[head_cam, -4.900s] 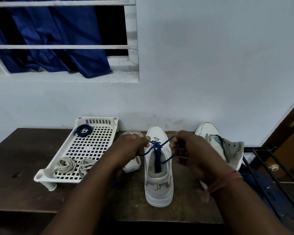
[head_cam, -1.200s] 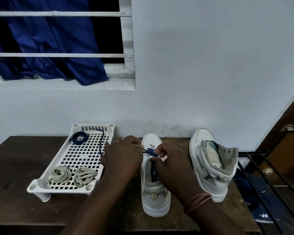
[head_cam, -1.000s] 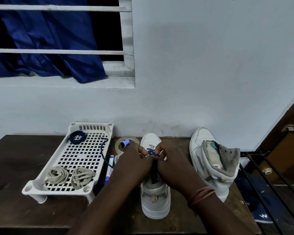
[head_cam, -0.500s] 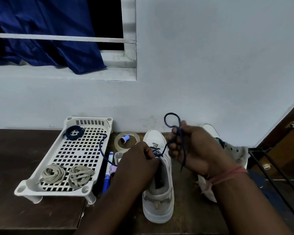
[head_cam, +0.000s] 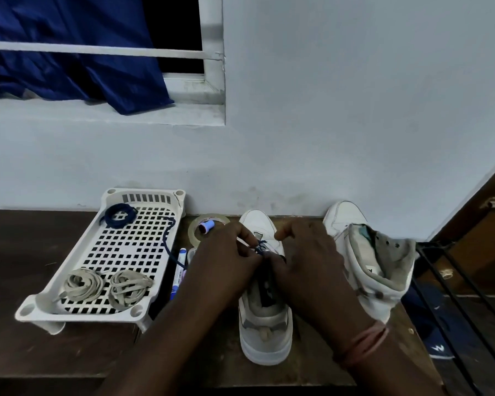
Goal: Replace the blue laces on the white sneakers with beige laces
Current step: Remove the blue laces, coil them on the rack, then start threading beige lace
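I keep the laced sneaker [head_cam: 265, 315] toe to the wall so its eyelets face me. Over its tongue my left hand [head_cam: 226, 261] and right hand [head_cam: 306, 261] each pinch the blue lace [head_cam: 260, 247] near the toe-end rows, probably to draw it out. Left of that sneaker, the white tray [head_cam: 40, 305] holds two beige laces [head_cam: 109, 287], ready. Right of it stands the other sneaker [head_cam: 375, 270], near the surface's edge; little room there.

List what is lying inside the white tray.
The white tray holds two beige lace bundles at its near end and a coiled blue lace at the far end. A loose blue lace trails over its right rim toward the left hand, which hides where it ends.
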{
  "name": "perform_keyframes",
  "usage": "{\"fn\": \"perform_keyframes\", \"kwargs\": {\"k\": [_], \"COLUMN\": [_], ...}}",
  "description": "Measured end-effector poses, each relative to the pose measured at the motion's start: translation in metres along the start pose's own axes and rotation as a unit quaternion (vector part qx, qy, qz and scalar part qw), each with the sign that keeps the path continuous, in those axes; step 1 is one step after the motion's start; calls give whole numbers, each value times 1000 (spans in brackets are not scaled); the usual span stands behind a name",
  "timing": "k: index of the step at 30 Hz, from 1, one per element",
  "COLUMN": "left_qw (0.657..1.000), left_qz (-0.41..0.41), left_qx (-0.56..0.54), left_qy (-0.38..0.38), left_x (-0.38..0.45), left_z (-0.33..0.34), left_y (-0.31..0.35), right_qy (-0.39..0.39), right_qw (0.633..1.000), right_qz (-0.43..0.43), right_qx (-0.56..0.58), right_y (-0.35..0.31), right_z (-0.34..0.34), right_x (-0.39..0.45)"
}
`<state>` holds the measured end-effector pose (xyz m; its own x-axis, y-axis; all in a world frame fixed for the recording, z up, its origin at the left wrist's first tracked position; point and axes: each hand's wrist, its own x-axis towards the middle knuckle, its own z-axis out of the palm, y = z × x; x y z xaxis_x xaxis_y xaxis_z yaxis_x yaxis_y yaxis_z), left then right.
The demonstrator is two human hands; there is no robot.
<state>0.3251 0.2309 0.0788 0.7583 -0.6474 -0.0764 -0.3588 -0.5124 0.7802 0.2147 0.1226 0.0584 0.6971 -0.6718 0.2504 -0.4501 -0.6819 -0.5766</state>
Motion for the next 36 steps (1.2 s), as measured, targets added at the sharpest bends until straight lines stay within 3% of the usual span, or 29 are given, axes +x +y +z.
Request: {"fn": "perform_keyframes", "kwargs": {"k": [4,8,15,20,25,28,31,33,36], "left_qw": [1000,995,995,994,990,995,998,992,951], "left_qz": [23,79,71,91,128,83,25,-21,-106], "left_qx": [8,55,61,57,60,61,24,-77,-241], "left_qy": [-13,-33,-36,-24,12,7,-49,-101,-161], "left_x": [1,0,1,-2,1,3,5,7,9], "left_z": [-4,-5,-12,-2,3,1,-4,-8,-7], "left_y": [-5,-6,-19,-12,-7,-4,-3,-4,-4], "right_qy": [-90,-61,-96,-103,-42,-4,15,21,14], "right_qw": [989,988,963,980,990,991,991,986,976], "right_qz": [47,47,149,44,-12,-19,-17,-4,21], "right_qx": [106,134,202,167,135,131,134,162,214], "right_y": [-1,-2,15,13,9,7,7,8,7], "right_z": [-3,0,-11,-2,0,5,8,12,19], "right_x": [-6,-8,-2,-4,-4,-6,-7,-5,-1]}}
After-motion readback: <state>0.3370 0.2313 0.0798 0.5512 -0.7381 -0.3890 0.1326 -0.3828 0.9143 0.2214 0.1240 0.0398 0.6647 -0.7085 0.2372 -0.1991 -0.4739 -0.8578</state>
